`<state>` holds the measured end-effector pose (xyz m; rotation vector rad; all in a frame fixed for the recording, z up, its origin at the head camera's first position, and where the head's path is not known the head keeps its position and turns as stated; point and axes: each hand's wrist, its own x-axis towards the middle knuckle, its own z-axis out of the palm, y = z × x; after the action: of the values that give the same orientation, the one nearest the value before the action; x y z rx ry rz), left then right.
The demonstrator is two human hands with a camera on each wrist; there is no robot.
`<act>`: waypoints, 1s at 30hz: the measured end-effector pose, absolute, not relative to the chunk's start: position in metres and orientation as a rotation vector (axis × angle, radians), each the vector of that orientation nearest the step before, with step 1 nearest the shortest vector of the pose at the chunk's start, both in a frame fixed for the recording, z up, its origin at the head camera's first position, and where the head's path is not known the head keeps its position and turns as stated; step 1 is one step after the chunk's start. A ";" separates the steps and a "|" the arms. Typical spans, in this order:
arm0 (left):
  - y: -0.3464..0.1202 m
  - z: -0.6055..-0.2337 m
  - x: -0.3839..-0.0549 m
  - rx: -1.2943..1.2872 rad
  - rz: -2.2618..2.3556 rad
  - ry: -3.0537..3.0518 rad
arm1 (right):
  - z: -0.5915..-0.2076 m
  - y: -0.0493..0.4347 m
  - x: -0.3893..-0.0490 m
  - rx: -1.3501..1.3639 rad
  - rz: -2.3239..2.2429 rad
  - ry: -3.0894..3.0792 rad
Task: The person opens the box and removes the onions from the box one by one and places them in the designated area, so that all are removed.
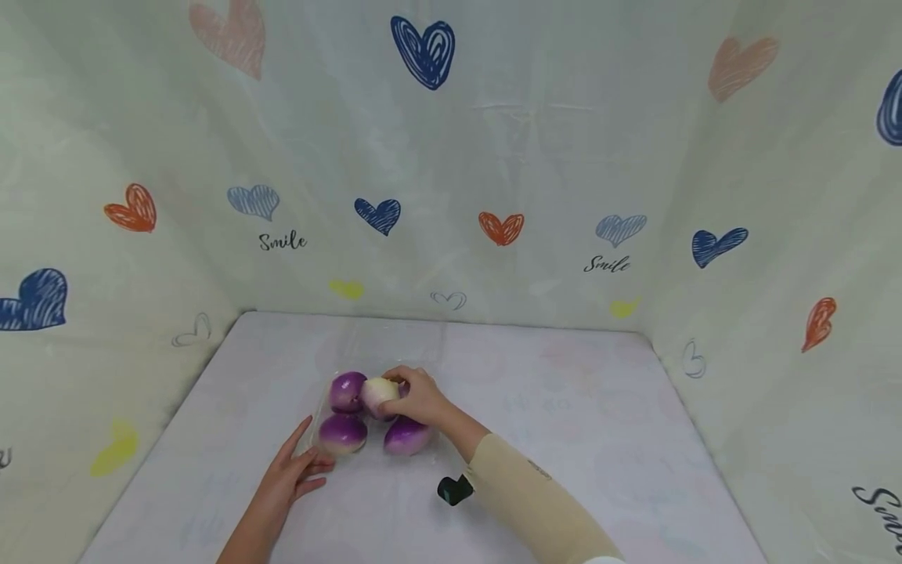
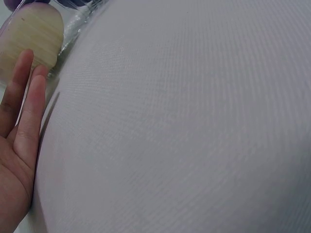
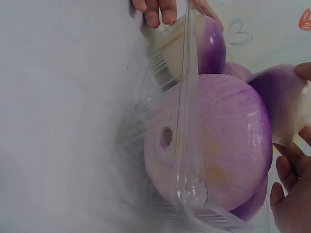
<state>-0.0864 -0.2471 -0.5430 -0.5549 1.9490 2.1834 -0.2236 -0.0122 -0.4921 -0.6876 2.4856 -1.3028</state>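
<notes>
Several purple-and-white turnips sit in a clear plastic container (image 3: pixel 183 141), whose ribbed wall shows in the right wrist view. In the head view one turnip (image 1: pixel 348 392) is at the back left, another (image 1: pixel 342 434) at the front left and a third (image 1: pixel 406 436) at the front right. My right hand (image 1: pixel 425 401) grips a paler turnip (image 1: pixel 379 396) between thumb and fingers, among the others. Beside the container's front left side, my left hand (image 1: pixel 287 472) has its fingers extended; whether they touch the wall I cannot tell. Another turnip is partly hidden behind my right hand.
The container's transparent lid (image 1: pixel 387 342) lies open toward the back of the white table (image 1: pixel 585 407). A small dark object (image 1: pixel 454 490) is beside my right sleeve. A pale curtain (image 1: pixel 535 157) printed with hearts surrounds the table's back and sides.
</notes>
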 end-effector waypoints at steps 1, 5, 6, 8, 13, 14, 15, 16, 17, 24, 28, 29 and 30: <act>-0.247 -0.544 -0.086 -0.557 2.178 1.950 | -0.492 -0.011 -0.223 -0.679 -1.346 2.466; -0.247 -0.545 -0.085 -0.553 2.176 1.957 | -0.490 -0.004 -0.223 -0.654 -1.496 2.408; -0.247 -0.546 -0.085 -0.552 2.176 1.958 | -0.489 -0.002 -0.223 -0.642 -1.519 2.401; -0.247 -0.546 -0.084 -0.550 2.179 1.957 | -0.487 0.003 -0.223 -0.625 -1.562 2.397; -0.248 -0.547 -0.083 -0.539 2.192 1.945 | -0.482 0.016 -0.224 -0.600 -1.639 2.411; -0.248 -0.547 -0.083 -0.535 2.192 1.947 | -0.482 0.019 -0.225 -0.598 -1.647 2.418; -0.248 -0.547 -0.083 -0.532 2.193 1.949 | -0.482 0.022 -0.226 -0.593 -1.654 2.424; -0.248 -0.547 -0.083 -0.530 2.194 1.947 | -0.482 0.025 -0.228 -0.589 -1.657 2.432; -0.248 -0.547 -0.083 -0.526 2.196 1.948 | -0.482 0.028 -0.229 -0.586 -1.658 2.440; -0.245 -0.547 -0.084 -0.470 2.212 1.970 | -0.482 0.052 -0.238 -0.539 -1.736 2.441; -0.246 -0.548 -0.084 -0.458 2.216 1.964 | -0.484 0.064 -0.242 -0.477 -1.764 2.454; -0.246 -0.548 -0.085 -0.458 2.216 1.963 | -0.484 0.067 -0.242 -0.461 -1.769 2.456; -0.246 -0.548 -0.085 -0.462 2.216 1.958 | -0.485 0.070 -0.243 -0.449 -1.776 2.457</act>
<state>-0.0852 -0.2460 -0.5476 -0.4624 1.9582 2.2158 -0.2432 0.0700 -0.4854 -0.4492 2.4572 -1.7764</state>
